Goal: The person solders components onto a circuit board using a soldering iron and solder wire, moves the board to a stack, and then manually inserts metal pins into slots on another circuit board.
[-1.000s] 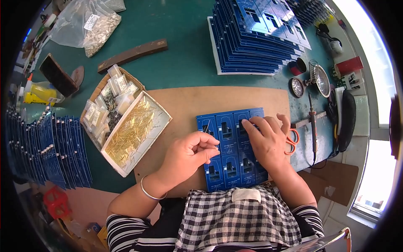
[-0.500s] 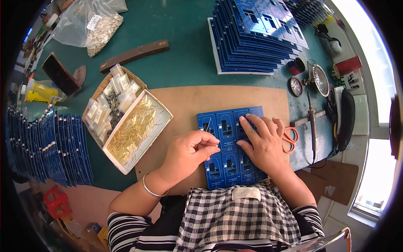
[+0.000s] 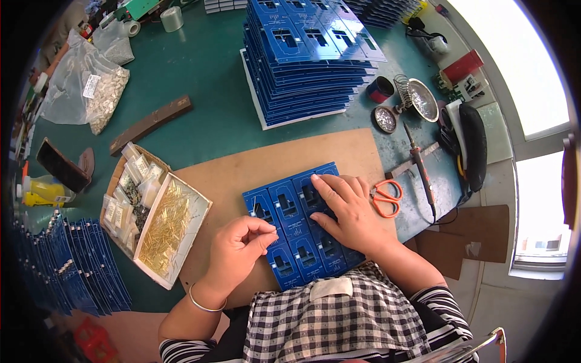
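A blue printed circuit board panel (image 3: 295, 245) with several dark cut-out windows lies on a tan cardboard sheet (image 3: 224, 166). My left hand (image 3: 239, 249) is over the panel's left part, thumb and index finger pinched together. Whatever sits in that pinch is too small to make out. Beside the fingertips, a thin light strip shows at the upper-left window. My right hand (image 3: 354, 218) lies spread on the panel's right side, thumb and fingers apart. To the left, a white box (image 3: 196, 227) contains loose gold-coloured pins (image 3: 163, 233), next to small bagged parts (image 3: 142, 169).
Orange-handled scissors (image 3: 396, 198) lie right of my right hand, near a soldering iron (image 3: 422, 172) and its coiled stand (image 3: 402, 91). Tall board stacks stand at the back (image 3: 302, 91) and left (image 3: 78, 263). A brown bar (image 3: 151, 125) lies beyond the box.
The whole view has shifted, so the bench items and hands appear further left. Both hands keep nearly the same places on the panel, the left still pinched and the right still spread.
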A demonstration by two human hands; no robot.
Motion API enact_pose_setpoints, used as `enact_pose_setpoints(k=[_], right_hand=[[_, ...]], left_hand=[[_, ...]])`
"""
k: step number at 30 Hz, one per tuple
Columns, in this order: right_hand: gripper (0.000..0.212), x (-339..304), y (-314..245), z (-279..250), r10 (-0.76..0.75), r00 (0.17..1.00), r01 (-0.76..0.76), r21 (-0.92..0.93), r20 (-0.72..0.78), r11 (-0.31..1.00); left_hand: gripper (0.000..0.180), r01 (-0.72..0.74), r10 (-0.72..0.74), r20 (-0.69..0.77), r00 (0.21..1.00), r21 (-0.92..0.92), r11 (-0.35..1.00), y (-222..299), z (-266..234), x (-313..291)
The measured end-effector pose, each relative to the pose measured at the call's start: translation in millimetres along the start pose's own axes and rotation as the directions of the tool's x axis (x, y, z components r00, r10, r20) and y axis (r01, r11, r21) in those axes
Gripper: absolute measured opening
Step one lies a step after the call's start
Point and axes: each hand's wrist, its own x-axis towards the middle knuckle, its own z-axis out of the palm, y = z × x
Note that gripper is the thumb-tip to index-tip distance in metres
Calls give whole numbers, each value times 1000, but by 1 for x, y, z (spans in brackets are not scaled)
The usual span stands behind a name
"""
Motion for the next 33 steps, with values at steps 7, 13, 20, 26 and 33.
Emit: enact_pose_setpoints(k=[7, 13, 20, 26, 33], right_hand=[[50, 4, 10, -1, -101, 992, 102, 16, -79, 995], [18, 13, -21, 3, -85, 992, 109, 319, -88, 942], [10, 16, -41, 8, -29, 997, -12, 482, 78, 876], [10, 15, -41, 15, -10, 997, -35, 531, 82, 846], [9, 12, -39, 11, 99, 993, -114, 674, 60, 730]], left_hand=[[10, 101, -100, 18, 995, -69, 992, 6, 1, 3], [16, 105, -93, 83, 992, -150, 983, 4, 3, 1], [19, -5, 9, 90, 996, -38, 999, 2, 3, -3], [19, -25, 21, 68, 997, 55, 998, 7, 5, -2], [13, -18, 17, 56, 998, 33, 999, 12, 5, 1]])
